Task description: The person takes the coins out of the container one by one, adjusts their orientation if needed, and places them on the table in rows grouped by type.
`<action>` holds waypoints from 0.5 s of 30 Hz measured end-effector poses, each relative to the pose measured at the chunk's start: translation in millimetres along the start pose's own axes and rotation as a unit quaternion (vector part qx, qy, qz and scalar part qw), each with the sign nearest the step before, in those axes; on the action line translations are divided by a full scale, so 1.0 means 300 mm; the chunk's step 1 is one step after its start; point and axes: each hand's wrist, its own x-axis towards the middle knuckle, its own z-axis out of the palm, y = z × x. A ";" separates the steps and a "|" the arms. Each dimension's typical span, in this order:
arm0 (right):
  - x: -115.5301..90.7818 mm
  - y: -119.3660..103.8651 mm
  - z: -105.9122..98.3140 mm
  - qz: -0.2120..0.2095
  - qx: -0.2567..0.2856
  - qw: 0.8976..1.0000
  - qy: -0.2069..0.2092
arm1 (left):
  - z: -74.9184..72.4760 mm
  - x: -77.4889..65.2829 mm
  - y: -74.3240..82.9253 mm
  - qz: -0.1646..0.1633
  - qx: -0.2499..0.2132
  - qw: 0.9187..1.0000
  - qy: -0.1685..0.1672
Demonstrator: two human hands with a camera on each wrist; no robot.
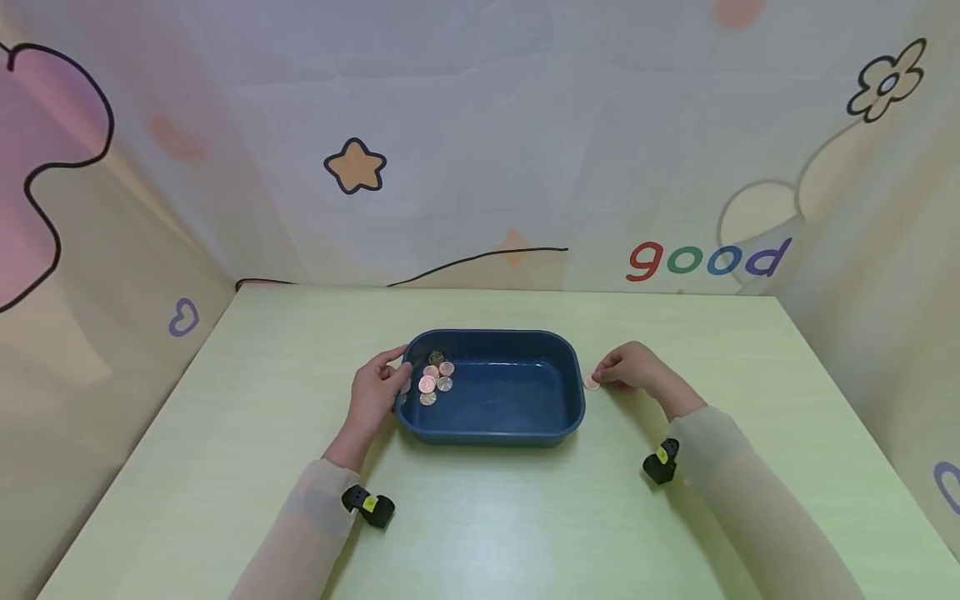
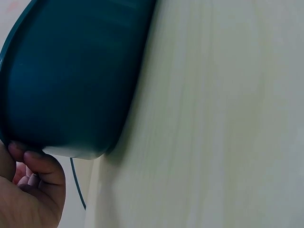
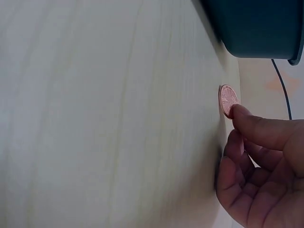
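A dark blue rectangular tub (image 1: 491,438) stands on the table with several coins (image 1: 427,384) at the left end of its floor, some coppery pink, others silvery or brassy. My left hand (image 1: 372,392) holds the tub's left end, thumb over the rim and fingers along the outer wall. Just outside the right end, my right hand (image 1: 633,368) pinches a copper-coloured coin (image 3: 228,100) between thumb and fingers. In the right wrist view this coin is tilted up on edge, close over the tabletop, with its relief face showing.
The pale wood-grain table (image 1: 480,533) reaches back to a printed cloth backdrop (image 1: 480,150), with cloth sides left and right. Black wrist cameras sit on the left sleeve (image 1: 300,533) and the right sleeve (image 1: 757,492).
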 end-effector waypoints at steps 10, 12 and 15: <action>0.023 0.003 0.006 0.005 -0.023 1.000 -0.016 | 0.002 0.002 0.001 -0.001 0.005 1.000 -0.002; 0.028 0.002 0.008 0.007 -0.027 0.999 -0.015 | 0.003 0.001 0.001 0.000 0.006 1.000 -0.001; 0.029 0.000 0.009 -0.002 -0.036 0.999 -0.013 | 0.001 -0.001 0.001 0.003 0.007 1.000 0.001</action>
